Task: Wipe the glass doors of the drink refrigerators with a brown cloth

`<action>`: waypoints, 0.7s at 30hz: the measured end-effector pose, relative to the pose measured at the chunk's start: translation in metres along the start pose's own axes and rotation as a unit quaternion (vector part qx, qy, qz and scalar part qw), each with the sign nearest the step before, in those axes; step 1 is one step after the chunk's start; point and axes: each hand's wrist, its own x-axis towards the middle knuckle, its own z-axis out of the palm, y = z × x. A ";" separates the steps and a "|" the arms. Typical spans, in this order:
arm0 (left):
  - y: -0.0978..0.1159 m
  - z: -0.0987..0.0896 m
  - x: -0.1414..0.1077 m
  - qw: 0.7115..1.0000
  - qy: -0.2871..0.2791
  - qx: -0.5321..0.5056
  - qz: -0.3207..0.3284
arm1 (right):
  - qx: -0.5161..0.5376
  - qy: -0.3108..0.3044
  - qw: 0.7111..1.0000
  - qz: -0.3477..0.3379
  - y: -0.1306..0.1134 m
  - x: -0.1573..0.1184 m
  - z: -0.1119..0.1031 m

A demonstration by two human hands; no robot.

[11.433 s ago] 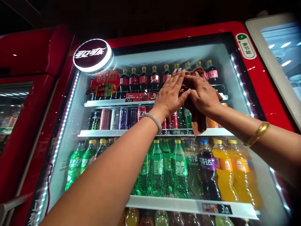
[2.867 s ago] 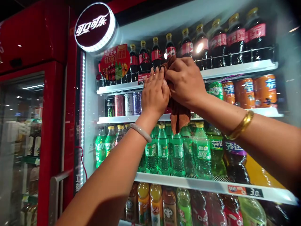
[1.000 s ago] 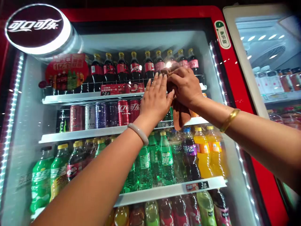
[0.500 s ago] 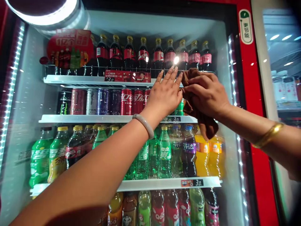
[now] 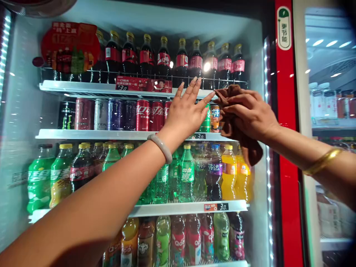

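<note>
My left hand [image 5: 187,110], with a pale bangle [image 5: 161,147] on its wrist, is raised with fingers spread in front of the drinks fridge, apparently flat on its glass door. Its index fingertip reaches the edge of a crumpled brown cloth [image 5: 251,152]. That cloth is bunched in my right hand [image 5: 250,113], whose fingers are closed on it, and its lower end hangs down. A gold bangle [image 5: 324,162] circles the right wrist. Behind the hands, a green can [image 5: 205,119] and an orange can [image 5: 215,118] show through the glass.
Cola bottles [image 5: 181,61] line the top shelf above a row of cans [image 5: 142,115]. Green, dark and orange bottles [image 5: 187,174] fill the shelf below, with juice bottles [image 5: 178,239] underneath. A red sticker [image 5: 71,48] is at upper left. Another fridge [image 5: 328,107] stands beyond the red frame [image 5: 289,148].
The view has shifted, so the shelves sit further left and higher. My hands are wider apart, and the orange can now shows between them. The cloth stays in my right hand.
</note>
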 end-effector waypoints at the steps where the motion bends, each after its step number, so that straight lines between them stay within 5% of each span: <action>1: 0.007 0.001 0.000 1.000 -0.002 -0.004 -0.003 | 0.000 0.003 1.000 0.014 0.009 -0.004 -0.003; 6: 0.057 0.005 0.009 0.996 0.002 -0.040 -0.080 | -0.034 0.098 0.982 0.160 0.007 0.012 0.011; 9: 0.080 0.007 0.009 0.997 -0.001 -0.034 -0.073 | -0.004 0.094 0.992 0.084 -0.003 0.002 0.014; 13: 0.091 0.008 0.002 0.999 -0.025 -0.022 -0.004 | 0.001 0.046 0.998 -0.031 0.034 -0.032 -0.007; 17: 0.105 0.006 0.012 0.998 -0.054 -0.027 -0.019 | -0.033 0.050 0.995 0.073 0.066 -0.029 -0.014; 21: 0.132 0.009 0.026 0.997 -0.062 -0.031 -0.043 | -0.047 0.098 0.985 0.137 0.047 -0.026 -0.002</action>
